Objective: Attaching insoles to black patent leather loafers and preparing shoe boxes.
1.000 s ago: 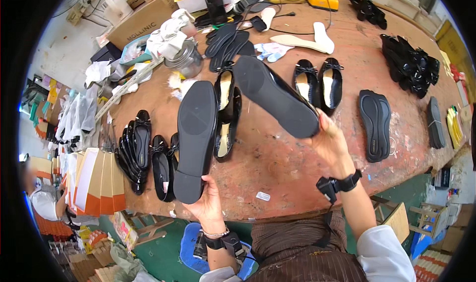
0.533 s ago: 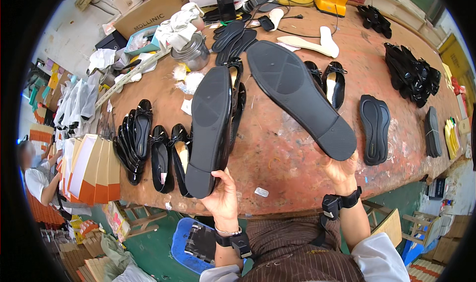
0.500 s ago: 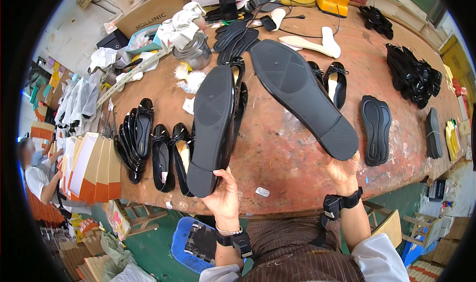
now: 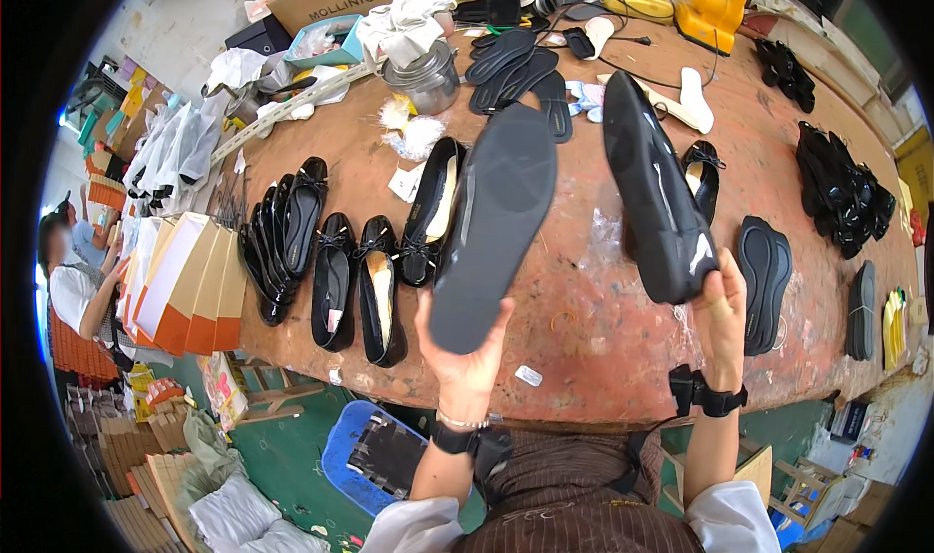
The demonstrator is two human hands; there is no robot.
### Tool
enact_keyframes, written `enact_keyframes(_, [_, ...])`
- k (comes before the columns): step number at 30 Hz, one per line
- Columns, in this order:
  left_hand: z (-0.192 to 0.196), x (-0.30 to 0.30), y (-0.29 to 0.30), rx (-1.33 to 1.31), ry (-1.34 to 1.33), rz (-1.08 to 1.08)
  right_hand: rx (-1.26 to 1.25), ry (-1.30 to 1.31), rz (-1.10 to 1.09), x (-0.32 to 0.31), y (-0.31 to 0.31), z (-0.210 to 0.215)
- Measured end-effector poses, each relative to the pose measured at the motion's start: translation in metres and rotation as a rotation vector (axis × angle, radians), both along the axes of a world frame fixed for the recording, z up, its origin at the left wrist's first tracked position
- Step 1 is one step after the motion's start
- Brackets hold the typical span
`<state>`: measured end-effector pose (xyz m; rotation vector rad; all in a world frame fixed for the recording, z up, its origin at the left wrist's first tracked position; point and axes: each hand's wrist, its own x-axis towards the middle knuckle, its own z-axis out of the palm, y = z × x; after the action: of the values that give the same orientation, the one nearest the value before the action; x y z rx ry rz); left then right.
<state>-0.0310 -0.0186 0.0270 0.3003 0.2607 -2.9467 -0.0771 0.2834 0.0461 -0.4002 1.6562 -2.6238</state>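
In my left hand (image 4: 465,354) is a smooth, dark insole (image 4: 501,217), held upright by its narrow end, with thumb and fingers on opposite edges. No shoe upper shows around it. My right hand (image 4: 722,305) grips a glossy black flat shoe (image 4: 654,188) at the heel, its toe pointing away and its side turned toward me. Behind the insole stands a pair of black bow flats (image 4: 424,213), one with a beige lining. Another bow flat (image 4: 702,178) is partly hidden behind the held shoe.
Left on the worn table (image 4: 603,368) are more black flats (image 4: 334,281) and cardboard pieces (image 4: 195,281). Stacked insoles (image 4: 763,285) and bagged black shoes (image 4: 844,193) lie right. A metal pot (image 4: 423,81) and yellow blowers (image 4: 710,18) stand farther back. Someone (image 4: 73,281) works at left.
The right shoe has turned from showing its sole to showing its glossy side. My left hand, which held a shoe sole-out, now shows a smooth insole. The view has shifted slightly left.
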Motion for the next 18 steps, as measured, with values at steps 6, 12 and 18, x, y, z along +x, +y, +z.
enact_keyframes(6, [-0.009,-0.071,0.032,-2.306,0.275,-0.130,1.173,0.327,-0.447,-0.036,-0.057,0.002])
enact_keyframes(12, [-0.009,-0.128,0.012,-2.793,0.134,0.392,1.454,0.255,-0.320,-0.032,-0.070,-0.013])
enact_keyframes(18, [-0.002,-0.182,-0.031,-3.056,-0.316,0.148,1.248,0.198,-0.306,-0.014,-0.061,0.004])
